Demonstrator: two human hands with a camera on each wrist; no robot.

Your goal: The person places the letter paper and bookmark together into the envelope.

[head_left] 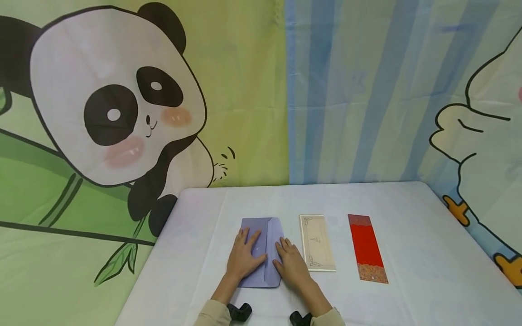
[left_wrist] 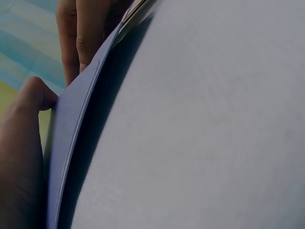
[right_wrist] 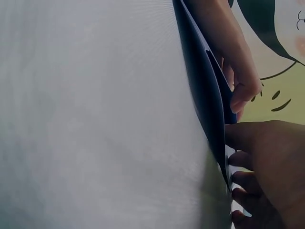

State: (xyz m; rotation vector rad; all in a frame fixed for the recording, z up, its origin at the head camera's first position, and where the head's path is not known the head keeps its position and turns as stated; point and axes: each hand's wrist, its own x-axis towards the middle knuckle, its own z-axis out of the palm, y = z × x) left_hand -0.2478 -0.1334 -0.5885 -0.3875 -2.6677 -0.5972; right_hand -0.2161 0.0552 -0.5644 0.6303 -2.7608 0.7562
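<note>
A purple paper envelope (head_left: pixel 274 242) lies on the white table, its long flap with rounded corners on the right side. My left hand (head_left: pixel 243 257) rests on the left part of the envelope with fingers spread and the thumb near the crease. On the flap's right edge lies my right hand (head_left: pixel 292 265), fingers extended and touching the paper. In the left wrist view the envelope (left_wrist: pixel 76 114) is seen edge-on, slightly raised from the table. The right wrist view shows the gap under the envelope (right_wrist: pixel 209 90), with the right fingers along its edge.
Right of the envelope lies a cream card with ornate corners (head_left: pixel 318 242). Farther right is a red strip with patterned ends (head_left: pixel 368 249). The white table (head_left: pixel 424 235) meets a curtain with a panda (head_left: pixel 118 90) behind it.
</note>
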